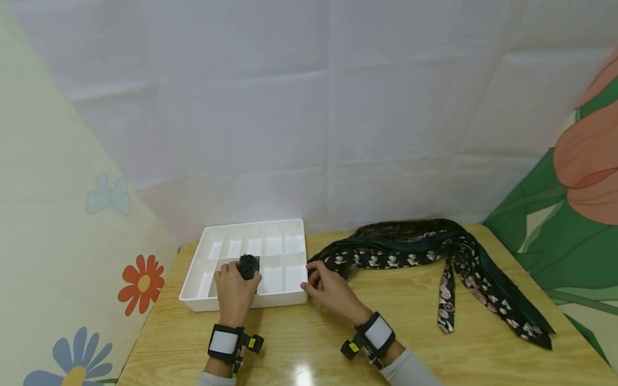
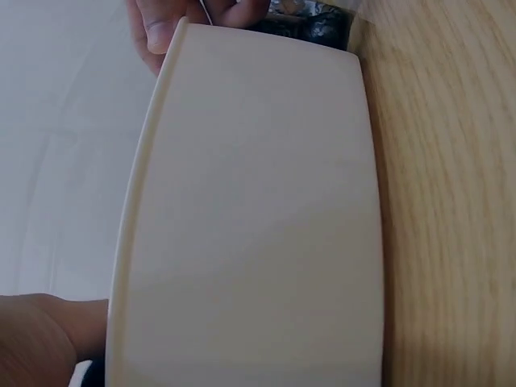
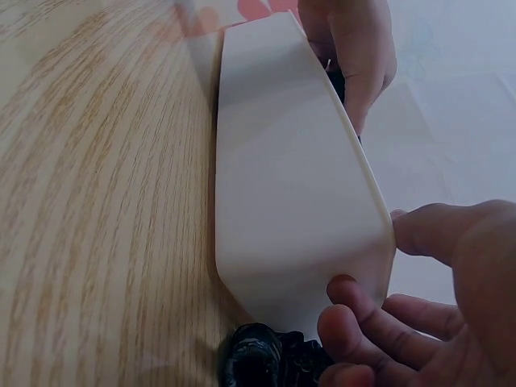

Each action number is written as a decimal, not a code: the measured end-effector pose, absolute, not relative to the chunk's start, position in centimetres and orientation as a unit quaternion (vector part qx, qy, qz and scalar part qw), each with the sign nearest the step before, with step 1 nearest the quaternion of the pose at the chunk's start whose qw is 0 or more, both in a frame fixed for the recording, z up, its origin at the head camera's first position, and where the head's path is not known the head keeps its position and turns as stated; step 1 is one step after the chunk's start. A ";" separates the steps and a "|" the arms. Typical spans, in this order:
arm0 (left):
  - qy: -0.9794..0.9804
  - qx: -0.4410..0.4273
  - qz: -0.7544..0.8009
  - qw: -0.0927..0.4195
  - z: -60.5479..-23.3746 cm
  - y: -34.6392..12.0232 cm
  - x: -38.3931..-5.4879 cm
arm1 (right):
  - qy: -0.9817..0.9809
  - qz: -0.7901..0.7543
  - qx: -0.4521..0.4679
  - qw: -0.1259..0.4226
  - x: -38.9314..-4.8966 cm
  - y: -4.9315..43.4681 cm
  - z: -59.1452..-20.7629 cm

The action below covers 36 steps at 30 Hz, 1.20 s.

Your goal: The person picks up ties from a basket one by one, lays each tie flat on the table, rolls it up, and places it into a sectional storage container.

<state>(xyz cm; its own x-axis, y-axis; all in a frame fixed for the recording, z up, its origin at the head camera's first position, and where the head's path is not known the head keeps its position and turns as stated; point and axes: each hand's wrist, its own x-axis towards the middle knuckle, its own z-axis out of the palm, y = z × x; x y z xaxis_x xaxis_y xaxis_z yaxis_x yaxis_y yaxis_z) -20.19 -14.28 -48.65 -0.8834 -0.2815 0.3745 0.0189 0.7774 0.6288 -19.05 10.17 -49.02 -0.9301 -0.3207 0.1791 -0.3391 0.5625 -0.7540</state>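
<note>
In the head view my left hand (image 1: 235, 289) grips a small rolled-up dark cloth (image 1: 248, 266) between thumb and fingers. It is over the front row of a white divided tray (image 1: 243, 302), and the hand covers part of the compartments beneath. At the tray's front right corner is my right hand (image 1: 333, 289). The right wrist view has its thumb at the rim and its curled fingertips against the outer side wall. Beside those fingers begins a heap of long dark patterned cloth strips (image 1: 391, 258), with skull and flower prints.
The tray stands on a wooden table (image 1: 386, 300), its back edge near a white cloth backdrop (image 1: 270, 134). Painted walls flank the table on both sides. One strip end (image 1: 446, 311) hangs toward the front, and others trail to the right edge.
</note>
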 end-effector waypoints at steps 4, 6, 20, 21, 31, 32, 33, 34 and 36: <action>-0.924 0.066 -0.309 0.214 -48.4 -14.4 -20.2 | -0.882 0.432 0.191 0.005 -19.1 10.1 -49.0; -0.927 0.057 -0.307 0.207 -48.3 -14.5 -20.2 | -0.880 0.434 0.193 0.002 -19.1 10.2 -49.0; -0.942 0.022 -0.291 0.163 -47.6 -16.0 -20.6 | -0.875 0.444 0.195 0.000 -19.5 10.8 -49.3; -0.941 0.023 -0.298 0.156 -47.6 -16.1 -20.7 | -0.874 0.447 0.190 0.010 -19.6 11.0 -49.3; -0.913 0.020 -0.338 0.230 -47.8 -16.1 -19.9 | -0.916 0.305 0.116 0.233 -23.5 15.6 -49.4; -0.910 0.006 -0.338 0.242 -47.9 -15.9 -19.8 | -0.925 0.274 0.114 0.237 -24.2 16.3 -49.5; -0.907 -0.007 -0.337 0.252 -47.9 -15.7 -19.8 | -0.934 0.245 0.113 0.235 -24.8 16.9 -49.7; -0.905 -0.021 -0.335 0.259 -48.0 -15.5 -19.7 | -0.944 0.214 0.112 0.225 -25.4 17.5 -49.8; -0.901 -0.046 -0.334 0.274 -48.0 -14.9 -19.6 | -0.960 0.165 0.112 0.194 -26.3 18.5 -50.1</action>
